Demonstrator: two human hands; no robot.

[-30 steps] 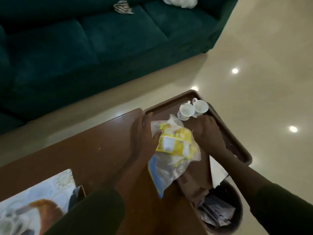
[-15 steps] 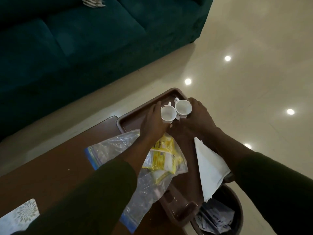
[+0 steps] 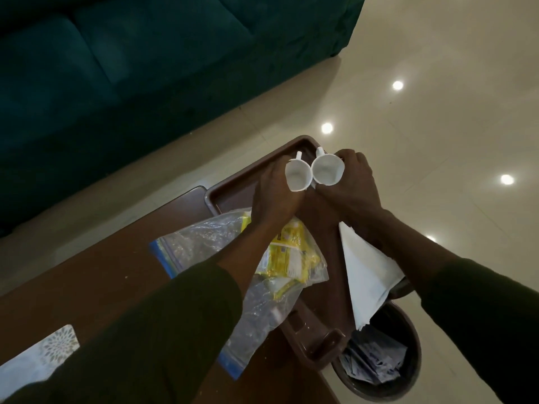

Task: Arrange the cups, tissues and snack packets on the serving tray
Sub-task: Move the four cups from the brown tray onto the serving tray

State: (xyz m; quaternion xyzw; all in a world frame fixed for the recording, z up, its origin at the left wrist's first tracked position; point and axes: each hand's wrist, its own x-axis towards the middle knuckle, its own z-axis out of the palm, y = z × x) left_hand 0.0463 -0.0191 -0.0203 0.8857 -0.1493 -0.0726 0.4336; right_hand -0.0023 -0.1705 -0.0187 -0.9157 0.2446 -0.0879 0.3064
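Two white cups are lifted above the far end of the brown serving tray [image 3: 224, 196], tilted so their mouths face me. My left hand [image 3: 274, 196] grips the left cup [image 3: 297, 177]. My right hand [image 3: 353, 182] grips the right cup [image 3: 328, 170]. The cups touch side by side. On the tray lie yellow snack packets [image 3: 287, 255] inside a clear zip bag [image 3: 204, 243] that spills onto the table. A white folded tissue [image 3: 367, 272] lies on the tray's right side, overhanging its edge.
The tray sits at the right end of a brown wooden table [image 3: 102, 275]. A round waste bin [image 3: 388, 360] with paper stands on the floor below the tray's near corner. A dark green sofa [image 3: 131, 68] stands beyond. A patterned mat [image 3: 38, 360] lies lower left.
Both hands left the snack bag and tissue, reached to the far end of the tray, took one cup each and lifted and tilted them. The camera view shifted right.
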